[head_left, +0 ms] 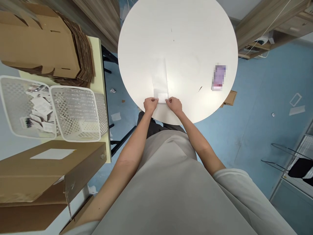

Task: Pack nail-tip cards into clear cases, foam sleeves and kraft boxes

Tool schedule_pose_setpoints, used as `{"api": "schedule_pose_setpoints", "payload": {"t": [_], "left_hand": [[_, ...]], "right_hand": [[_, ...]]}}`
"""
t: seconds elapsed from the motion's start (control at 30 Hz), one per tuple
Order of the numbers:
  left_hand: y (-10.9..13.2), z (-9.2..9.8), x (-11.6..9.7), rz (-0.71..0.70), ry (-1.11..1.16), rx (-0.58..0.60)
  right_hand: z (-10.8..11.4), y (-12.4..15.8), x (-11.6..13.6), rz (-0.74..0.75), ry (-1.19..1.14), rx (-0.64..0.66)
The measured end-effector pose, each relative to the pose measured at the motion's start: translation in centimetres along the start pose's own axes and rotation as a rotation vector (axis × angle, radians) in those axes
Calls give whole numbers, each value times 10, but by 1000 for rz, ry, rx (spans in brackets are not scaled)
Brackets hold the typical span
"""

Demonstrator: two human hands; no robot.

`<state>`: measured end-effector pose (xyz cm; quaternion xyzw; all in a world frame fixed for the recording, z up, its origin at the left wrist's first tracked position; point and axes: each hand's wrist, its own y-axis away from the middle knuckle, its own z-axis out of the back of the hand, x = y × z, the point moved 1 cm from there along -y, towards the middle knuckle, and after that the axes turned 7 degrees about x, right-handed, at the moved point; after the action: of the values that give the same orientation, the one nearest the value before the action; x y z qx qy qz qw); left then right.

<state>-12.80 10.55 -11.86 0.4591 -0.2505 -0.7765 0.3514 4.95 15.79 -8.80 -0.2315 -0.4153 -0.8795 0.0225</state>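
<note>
A long clear plastic bag (160, 75) lies flat near the front edge of the round white table (186, 29). At its near end sits a small white rectangle (162, 96), perhaps a card or label; I cannot tell whether it is inside the plastic or on top. My left hand (151, 105) pinches the near left corner of the bag. On the opposite corner, my right hand (174, 105) does the same, fingertips pressed together. Both hands rest close to the tabletop.
A pixelated purple item (219, 76) lies at the table's right. Leftward, a side table (97, 58) carries stacked flat cardboard boxes (41, 42), a white basket (75, 114) of clear plastic packaging, another basket (7, 107) with small packets, and a large carton (46, 173).
</note>
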Motion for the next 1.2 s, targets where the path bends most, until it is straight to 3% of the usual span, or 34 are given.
{"api": "schedule_pose_setpoints", "payload": {"t": [0.17,0.27,0.33,0.43,0.53,0.63,0.93,1.03,1.2], "left_hand": [[-10,-6,5,-31,7,23],[-5,-13,3,14,-29,-50],[-2,-17,-1,-24,-74,-133],[0,-19,-10,-297,-208,-182],[-3,-15,-15,-637,-388,7],[-5,-4,-11,-769,-484,198],[8,12,7,-719,-506,257],[17,17,9,-606,-380,275],[17,27,0,-390,-202,206]], "right_hand": [[2,1,10,-41,85,-32],[1,2,14,159,213,-155],[0,1,15,339,263,-156],[2,-5,12,479,310,-69],[10,-11,6,519,348,-10],[15,-14,-3,596,350,22],[1,0,-23,631,365,56],[3,8,-23,624,350,72],[15,1,-10,487,246,34]]}}
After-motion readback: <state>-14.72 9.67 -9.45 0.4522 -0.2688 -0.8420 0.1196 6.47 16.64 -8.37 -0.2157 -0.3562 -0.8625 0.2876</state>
